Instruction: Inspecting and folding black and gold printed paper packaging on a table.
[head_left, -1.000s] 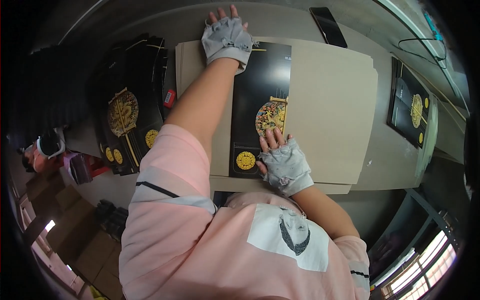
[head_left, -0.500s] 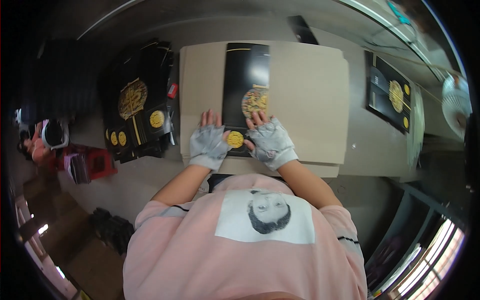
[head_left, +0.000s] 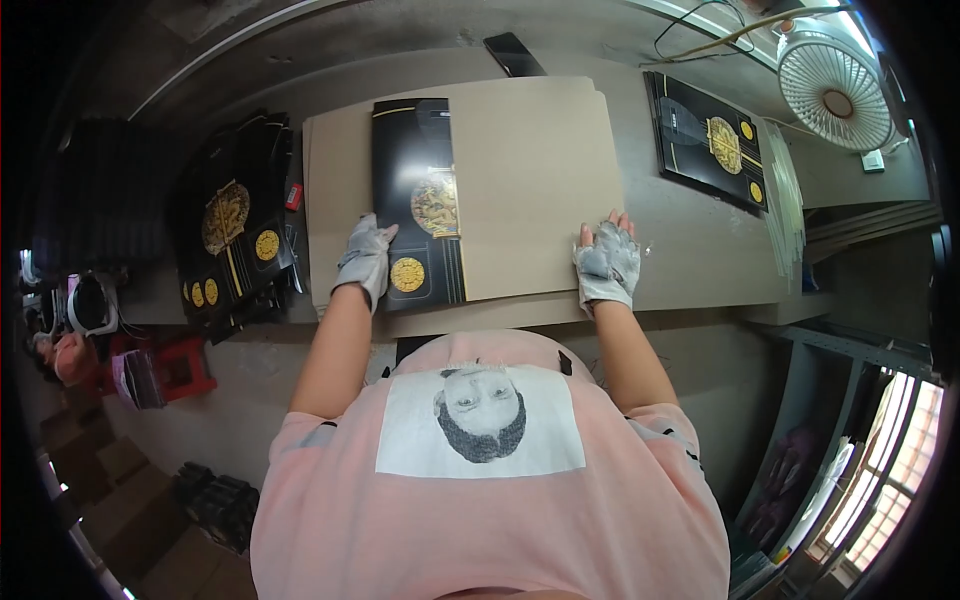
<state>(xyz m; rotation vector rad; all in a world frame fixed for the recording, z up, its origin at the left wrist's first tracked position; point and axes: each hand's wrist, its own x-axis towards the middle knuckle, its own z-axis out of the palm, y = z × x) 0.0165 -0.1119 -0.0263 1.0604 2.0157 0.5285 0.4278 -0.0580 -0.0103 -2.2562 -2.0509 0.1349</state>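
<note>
Gloved left hand [head_left: 366,260] rests flat on the black gold-printed carton blank [head_left: 417,205]; right hand [head_left: 608,262] presses open-palmed on the brown cardboard sheet [head_left: 530,170], grasping nothing

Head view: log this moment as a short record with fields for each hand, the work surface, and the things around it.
left hand: gloved, flat on the left edge of the black sheet
right hand: gloved, flat on the right edge of the cardboard
black sheet: gold emblems, partly covered by the cardboard
surface: grey table
left of work: black stack with gold emblems
right of work: second black sheet, white fan
far edge: phone
</note>
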